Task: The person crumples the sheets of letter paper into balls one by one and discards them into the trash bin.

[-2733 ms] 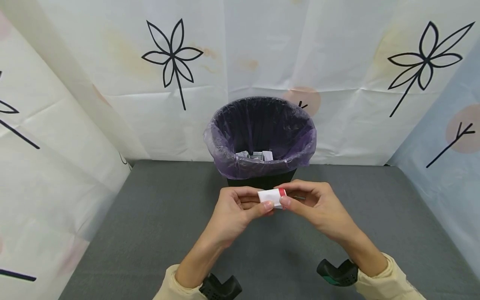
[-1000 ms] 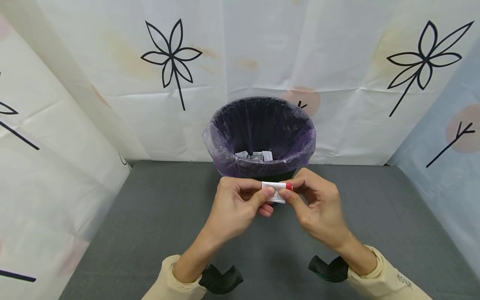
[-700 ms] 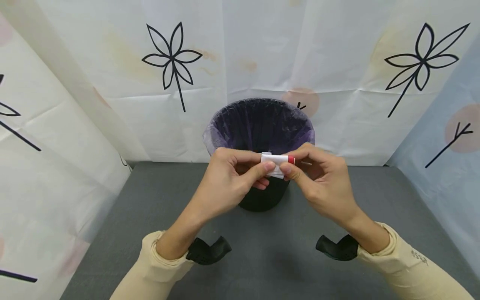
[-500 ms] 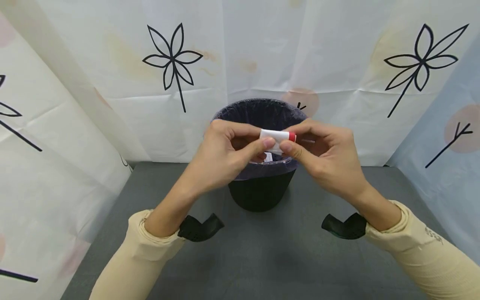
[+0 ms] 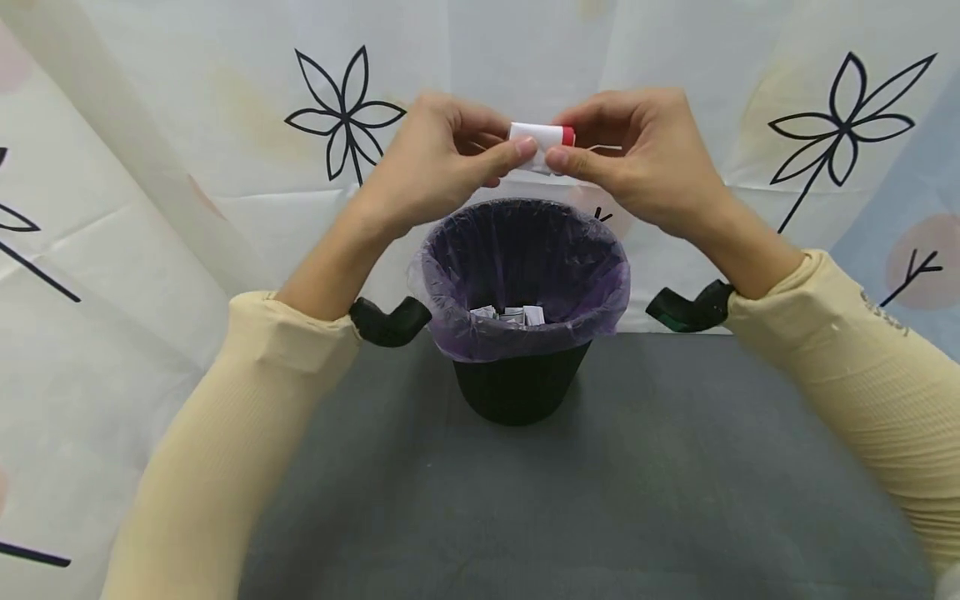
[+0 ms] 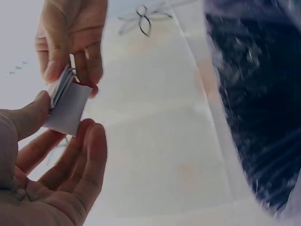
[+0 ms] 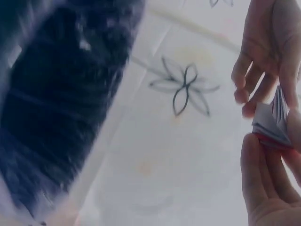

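Note:
Both hands are raised above and behind the waste bin, pinching one small folded paper (image 5: 537,133), white with a red band at its right end. My left hand (image 5: 438,162) grips its left end between thumb and fingers. The red end is held by my right hand (image 5: 652,158), thumb in front and fingers behind. In the left wrist view the paper (image 6: 70,108) shows several folded layers standing up from a flat flap. From the right wrist view, the folded paper (image 7: 270,122) fans open slightly, its red edge low down.
A black waste bin (image 5: 517,387) with a purple plastic liner (image 5: 525,337) stands on the grey tabletop (image 5: 480,500). Several small folded papers (image 5: 513,315) lie inside it. A white cloth wall (image 5: 187,125) with leaf drawings surrounds the table. Each wrist carries a black camera mount (image 5: 390,322).
The two hands have lifted the folded paper from in front of the bin up and over to above its rim. Both keep hold of the paper, and the bin now shows uncovered.

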